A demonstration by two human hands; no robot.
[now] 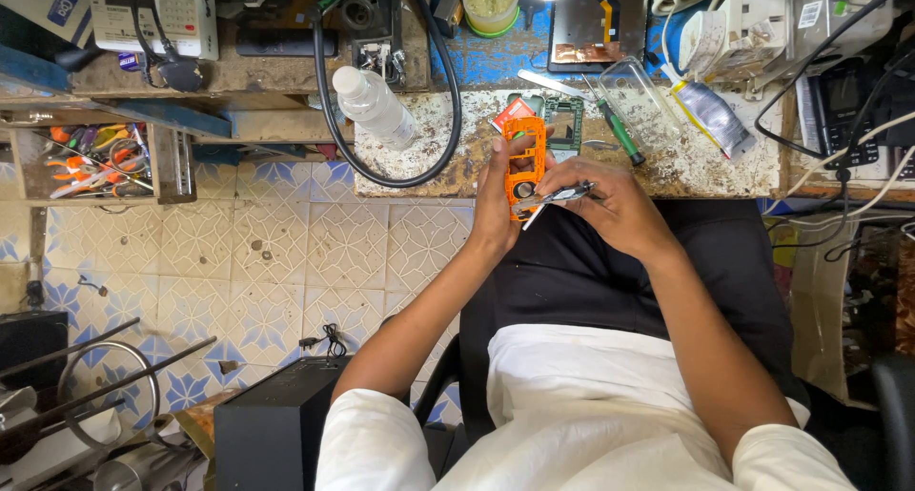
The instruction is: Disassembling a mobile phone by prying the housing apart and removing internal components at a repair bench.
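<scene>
The orange plastic frame (525,165) stands upright in my left hand (496,200), fingers clamped round its left edge, held over my lap just short of the bench (667,167) edge. It is a thin, hard moulding full of cut-outs, with a round metal part near its lower end. My right hand (615,205) is pinched shut on slim metal tweezers (553,197), their tips at that lower part.

I judge the risks plain: the tweezer points are hard and smooth, so a slip could scratch the frame or flick a tiny part down onto the patterned tile floor (276,253). Squeezing too hard could bend the thin orange ribs.

Behind the frame lies a green circuit board (564,121) on the rough, paint-flaked bench top. Near it are a green-handled screwdriver (618,129), a clear plastic bottle (374,105) on its side, and a thick black cable (448,119) looping round.
</scene>
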